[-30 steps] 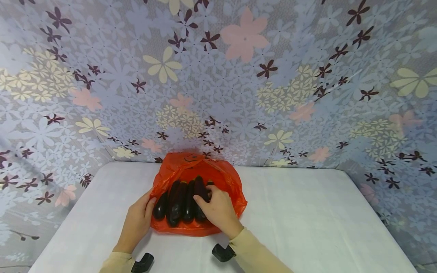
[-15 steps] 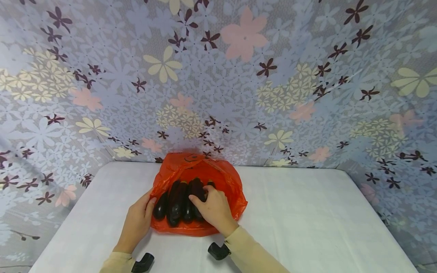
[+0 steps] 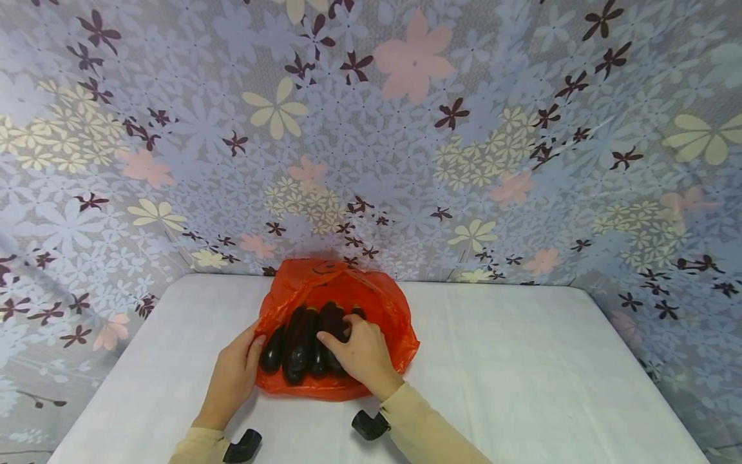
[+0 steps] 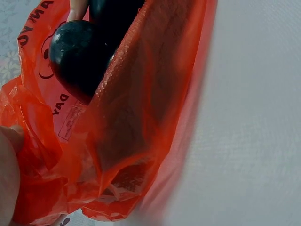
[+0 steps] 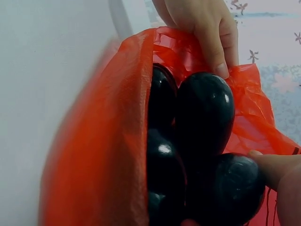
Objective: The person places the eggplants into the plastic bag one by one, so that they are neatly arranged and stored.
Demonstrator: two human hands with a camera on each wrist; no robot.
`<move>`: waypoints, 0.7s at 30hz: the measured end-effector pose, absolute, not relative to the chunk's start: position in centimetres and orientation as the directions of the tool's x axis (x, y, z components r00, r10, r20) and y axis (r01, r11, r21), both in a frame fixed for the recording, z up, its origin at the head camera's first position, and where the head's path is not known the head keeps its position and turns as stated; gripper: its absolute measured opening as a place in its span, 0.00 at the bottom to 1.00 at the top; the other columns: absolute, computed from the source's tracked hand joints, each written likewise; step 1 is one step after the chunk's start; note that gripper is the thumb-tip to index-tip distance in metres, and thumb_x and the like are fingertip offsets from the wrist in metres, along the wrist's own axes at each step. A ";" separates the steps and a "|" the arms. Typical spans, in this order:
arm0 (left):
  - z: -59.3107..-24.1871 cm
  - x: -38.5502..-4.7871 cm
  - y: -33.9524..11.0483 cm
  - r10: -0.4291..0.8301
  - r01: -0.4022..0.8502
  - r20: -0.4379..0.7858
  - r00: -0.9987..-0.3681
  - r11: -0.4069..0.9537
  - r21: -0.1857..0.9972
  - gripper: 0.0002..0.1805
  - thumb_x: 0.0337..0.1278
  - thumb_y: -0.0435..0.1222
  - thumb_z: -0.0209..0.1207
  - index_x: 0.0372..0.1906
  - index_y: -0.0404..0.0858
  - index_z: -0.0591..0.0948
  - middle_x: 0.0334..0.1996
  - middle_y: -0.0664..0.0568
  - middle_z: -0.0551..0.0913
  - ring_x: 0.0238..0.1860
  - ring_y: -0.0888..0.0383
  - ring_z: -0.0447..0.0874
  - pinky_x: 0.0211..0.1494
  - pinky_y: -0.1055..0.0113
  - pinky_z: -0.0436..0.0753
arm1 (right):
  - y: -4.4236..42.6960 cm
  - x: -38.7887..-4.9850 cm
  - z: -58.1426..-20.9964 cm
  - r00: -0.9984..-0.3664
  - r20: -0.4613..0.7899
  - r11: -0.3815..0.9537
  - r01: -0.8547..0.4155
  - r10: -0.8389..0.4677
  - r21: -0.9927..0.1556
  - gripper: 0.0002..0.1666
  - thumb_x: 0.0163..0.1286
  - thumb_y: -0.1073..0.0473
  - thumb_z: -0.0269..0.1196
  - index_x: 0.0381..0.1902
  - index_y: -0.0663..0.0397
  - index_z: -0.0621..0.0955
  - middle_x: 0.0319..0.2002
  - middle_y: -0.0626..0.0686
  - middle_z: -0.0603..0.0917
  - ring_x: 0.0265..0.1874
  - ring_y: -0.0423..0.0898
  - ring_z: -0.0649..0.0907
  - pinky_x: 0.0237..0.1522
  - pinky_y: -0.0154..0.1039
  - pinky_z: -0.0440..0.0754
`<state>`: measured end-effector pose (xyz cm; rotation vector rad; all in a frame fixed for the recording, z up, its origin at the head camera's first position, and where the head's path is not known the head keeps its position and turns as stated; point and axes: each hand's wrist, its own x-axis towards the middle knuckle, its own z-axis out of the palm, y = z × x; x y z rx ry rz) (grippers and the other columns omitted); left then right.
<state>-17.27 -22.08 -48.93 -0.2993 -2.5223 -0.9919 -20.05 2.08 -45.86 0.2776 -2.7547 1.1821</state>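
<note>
An open red plastic bag lies on the white table with several dark eggplants side by side in it. My left hand holds the left edge of the bag's mouth, thumb on the plastic. Inside the bag, my right hand grips one eggplant that rests on top of the others. The right wrist view shows the right thumb against this eggplant's rounded end. Its lower part is partly hidden by the hand in the head view.
White cloth covers the table, which stretches off to the right of the bag. Close behind rises a flower-patterned wall covering. A black wrist device sits under the right wrist and another by the left.
My right hand has shifted a little to the left, carrying the gripped eggplant over its neighbours. The left hand and the bag stay where they were.
</note>
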 end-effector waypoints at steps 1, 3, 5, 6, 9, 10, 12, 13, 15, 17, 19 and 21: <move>-48.9 -17.3 -22.1 0.048 0.341 0.448 -0.893 0.722 0.602 0.23 0.72 0.30 0.56 0.68 0.30 0.73 0.58 0.37 0.82 0.58 0.39 0.81 0.61 0.43 0.76 | 2.1 -20.0 -45.8 -0.974 0.192 0.674 -0.220 -0.117 -0.706 0.39 0.62 0.35 0.69 0.54 0.65 0.82 0.36 0.54 0.87 0.34 0.48 0.85 0.37 0.44 0.87; -48.9 -17.3 -22.1 0.048 0.341 0.448 -0.893 0.722 0.602 0.23 0.72 0.30 0.56 0.68 0.31 0.73 0.58 0.37 0.82 0.58 0.39 0.81 0.61 0.44 0.76 | 2.0 -20.0 -45.8 -0.973 0.196 0.673 -0.224 -0.119 -0.705 0.39 0.62 0.35 0.69 0.54 0.65 0.82 0.36 0.54 0.87 0.34 0.48 0.84 0.38 0.45 0.87; -48.9 -17.3 -22.1 0.049 0.343 0.450 -0.892 0.721 0.602 0.23 0.72 0.30 0.56 0.68 0.31 0.73 0.58 0.37 0.82 0.58 0.39 0.81 0.61 0.44 0.76 | 1.9 -20.0 -45.8 -0.972 0.200 0.671 -0.228 -0.121 -0.705 0.39 0.62 0.36 0.69 0.54 0.65 0.82 0.36 0.55 0.87 0.35 0.48 0.84 0.38 0.45 0.87; -48.9 -17.3 -22.1 0.050 0.345 0.451 -0.891 0.721 0.601 0.23 0.72 0.30 0.56 0.68 0.31 0.73 0.58 0.38 0.82 0.58 0.39 0.82 0.61 0.44 0.76 | 1.9 -20.0 -45.8 -0.972 0.202 0.669 -0.231 -0.122 -0.706 0.38 0.62 0.36 0.69 0.54 0.65 0.82 0.36 0.55 0.87 0.35 0.48 0.84 0.39 0.45 0.87; -48.9 -17.3 -22.1 0.052 0.351 0.460 -0.886 0.722 0.596 0.23 0.71 0.30 0.57 0.68 0.31 0.73 0.57 0.37 0.82 0.58 0.39 0.82 0.61 0.45 0.76 | 1.9 -20.0 -45.8 -0.971 0.203 0.667 -0.234 -0.125 -0.708 0.38 0.62 0.36 0.69 0.54 0.64 0.82 0.36 0.55 0.87 0.35 0.49 0.84 0.39 0.46 0.87; -48.9 -17.3 -22.1 0.052 0.353 0.463 -0.885 0.723 0.594 0.23 0.71 0.29 0.57 0.68 0.31 0.73 0.57 0.37 0.82 0.58 0.39 0.82 0.61 0.45 0.76 | 1.9 -20.0 -45.8 -0.971 0.201 0.665 -0.233 -0.126 -0.710 0.38 0.63 0.36 0.69 0.54 0.64 0.82 0.37 0.55 0.87 0.36 0.49 0.84 0.40 0.46 0.87; -48.9 -17.3 -22.1 0.053 0.356 0.466 -0.883 0.723 0.592 0.23 0.71 0.29 0.57 0.68 0.30 0.73 0.57 0.37 0.82 0.58 0.39 0.82 0.61 0.45 0.76 | 2.0 -20.0 -45.8 -0.972 0.198 0.664 -0.231 -0.127 -0.711 0.38 0.63 0.35 0.68 0.54 0.64 0.82 0.38 0.55 0.87 0.36 0.49 0.85 0.40 0.46 0.87; -48.9 -17.3 -22.1 0.052 0.355 0.467 -0.883 0.724 0.591 0.23 0.70 0.29 0.57 0.68 0.30 0.73 0.57 0.37 0.82 0.58 0.39 0.82 0.61 0.45 0.76 | 2.0 -19.9 -45.8 -0.973 0.194 0.665 -0.228 -0.126 -0.711 0.38 0.63 0.35 0.68 0.55 0.63 0.82 0.38 0.55 0.87 0.36 0.48 0.85 0.40 0.46 0.87; -48.9 -17.3 -22.1 0.051 0.353 0.464 -0.884 0.724 0.593 0.23 0.71 0.29 0.57 0.68 0.30 0.73 0.57 0.37 0.82 0.58 0.39 0.82 0.61 0.44 0.76 | 2.1 -19.9 -45.7 -0.975 0.186 0.669 -0.221 -0.124 -0.710 0.39 0.63 0.35 0.68 0.55 0.62 0.82 0.39 0.55 0.87 0.37 0.48 0.85 0.41 0.46 0.87; -48.9 -17.3 -22.1 0.052 0.350 0.458 -0.887 0.723 0.595 0.23 0.71 0.29 0.57 0.68 0.30 0.73 0.57 0.37 0.82 0.58 0.39 0.82 0.61 0.44 0.76 | 2.3 -19.7 -45.5 -0.976 0.180 0.671 -0.216 -0.124 -0.710 0.39 0.63 0.34 0.67 0.56 0.62 0.81 0.39 0.54 0.87 0.38 0.49 0.85 0.41 0.46 0.87; -48.9 -17.3 -22.1 0.053 0.347 0.453 -0.890 0.722 0.599 0.23 0.72 0.30 0.56 0.68 0.30 0.73 0.57 0.37 0.82 0.58 0.39 0.82 0.61 0.44 0.76 | 2.5 -19.6 -45.3 -0.976 0.181 0.670 -0.217 -0.125 -0.710 0.39 0.64 0.34 0.67 0.57 0.61 0.81 0.40 0.55 0.87 0.38 0.48 0.85 0.42 0.46 0.87; -49.0 -17.3 -22.1 0.053 0.346 0.449 -0.892 0.720 0.602 0.23 0.72 0.30 0.56 0.68 0.31 0.73 0.57 0.37 0.82 0.57 0.39 0.82 0.61 0.44 0.76 | 2.7 -19.5 -45.1 -0.973 0.189 0.665 -0.227 -0.130 -0.711 0.39 0.64 0.34 0.67 0.57 0.61 0.81 0.40 0.55 0.87 0.35 0.47 0.85 0.41 0.45 0.87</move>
